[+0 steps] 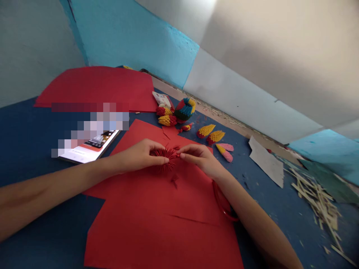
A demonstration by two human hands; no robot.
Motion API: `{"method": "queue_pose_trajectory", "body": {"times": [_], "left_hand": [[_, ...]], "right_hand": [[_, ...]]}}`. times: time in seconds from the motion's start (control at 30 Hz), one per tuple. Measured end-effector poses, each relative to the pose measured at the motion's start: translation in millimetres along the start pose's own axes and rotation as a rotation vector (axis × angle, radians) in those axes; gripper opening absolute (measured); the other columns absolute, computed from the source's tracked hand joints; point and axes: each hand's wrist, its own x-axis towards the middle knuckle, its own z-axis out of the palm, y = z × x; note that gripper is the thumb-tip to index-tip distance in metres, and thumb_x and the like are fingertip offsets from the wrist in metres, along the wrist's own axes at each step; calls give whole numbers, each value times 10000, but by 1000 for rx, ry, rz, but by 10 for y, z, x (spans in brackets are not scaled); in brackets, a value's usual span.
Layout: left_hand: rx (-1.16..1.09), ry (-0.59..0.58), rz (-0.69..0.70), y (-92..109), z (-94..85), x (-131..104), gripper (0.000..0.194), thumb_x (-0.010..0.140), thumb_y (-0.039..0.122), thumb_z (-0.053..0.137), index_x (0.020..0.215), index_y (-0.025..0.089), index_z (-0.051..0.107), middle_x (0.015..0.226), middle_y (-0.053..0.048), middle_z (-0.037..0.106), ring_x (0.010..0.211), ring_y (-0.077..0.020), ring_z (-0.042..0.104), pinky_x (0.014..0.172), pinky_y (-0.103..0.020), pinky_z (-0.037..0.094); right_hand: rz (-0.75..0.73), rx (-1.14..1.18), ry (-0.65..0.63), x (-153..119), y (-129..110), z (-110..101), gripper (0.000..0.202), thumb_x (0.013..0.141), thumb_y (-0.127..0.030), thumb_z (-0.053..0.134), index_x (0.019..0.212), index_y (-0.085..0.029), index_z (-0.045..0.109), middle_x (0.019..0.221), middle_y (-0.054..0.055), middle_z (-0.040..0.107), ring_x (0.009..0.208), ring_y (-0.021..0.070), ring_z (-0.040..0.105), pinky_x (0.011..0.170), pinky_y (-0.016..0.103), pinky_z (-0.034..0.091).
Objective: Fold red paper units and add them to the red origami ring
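Observation:
Near the middle of the view, my left hand pinches a spiky round red paper piece between thumb and fingers. Just right of it, my right hand has its thumb and fingertips closed on a small red paper bit. The two hands are a short gap apart, above red paper sheets. A few small red scraps lie on the sheets below the spiky piece.
A lit phone lies left of my left hand. Behind are stacked red sheets, a multicoloured folded-paper ring and yellow-red paper pieces. At right are a white paper scrap and pale strips.

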Motion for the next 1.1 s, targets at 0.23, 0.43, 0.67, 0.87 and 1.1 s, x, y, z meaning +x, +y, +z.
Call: {"method": "queue_pose_trajectory", "body": {"times": [0.23,0.43,0.67,0.87,1.1], "left_hand": [[3,12,8,-56,1,10,287,777,374,612,947,169,717,948,-42,731,888,-225,647,684,-262,461],[25,21,16,-74,1,21,293,770,382,619,938,163,718,929,-52,733,884,-232,651,692,-267,461],[3,28,27,-68,1,16,254,773,358,617,908,166,716,908,-35,730,848,-207,647,664,-248,458],[0,20,23,-59,8,12,250,775,357,616,895,157,707,895,-34,722,832,-201,641,665,-247,450],[10,1,26,-42,0,15,271,780,367,608,884,131,692,867,-46,705,799,-195,622,651,-247,433]], "right_hand": [[3,-23,5,7,12,-18,141,739,-307,726,839,-208,721,848,13,712,761,116,628,741,251,487],[20,-25,10,1,-3,-16,139,737,-306,725,830,-204,715,845,12,710,760,115,627,731,248,484],[16,-19,15,8,6,-10,155,729,-320,733,824,-200,710,838,12,709,756,113,629,734,249,485],[23,-6,14,14,6,-15,155,726,-314,735,826,-199,708,834,12,707,750,111,629,729,247,486],[19,-8,-4,0,11,-4,149,732,-308,731,832,-200,709,836,16,706,760,120,627,722,252,488]]}}
